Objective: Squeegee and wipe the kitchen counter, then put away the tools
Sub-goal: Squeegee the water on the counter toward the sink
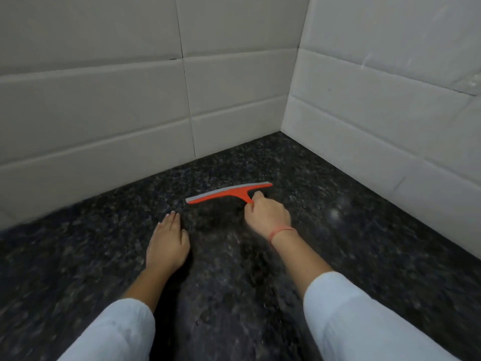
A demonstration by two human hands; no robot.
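An orange squeegee [223, 192] with a grey rubber blade lies blade-down on the dark speckled granite counter [338, 230], near the corner of the two walls. My right hand [268, 217] is closed around its short handle, which is mostly hidden in the fist. A thin orange thread circles that wrist. My left hand [168, 243] rests flat on the counter, fingers together and extended, palm down, a little left of and nearer than the squeegee, holding nothing. Both forearms wear white sleeves. No cloth is in view.
White tiled walls [104, 113] rise at the back and at the right [390, 113], meeting in a corner at the counter's far end. The counter stretches toward me and to the left.
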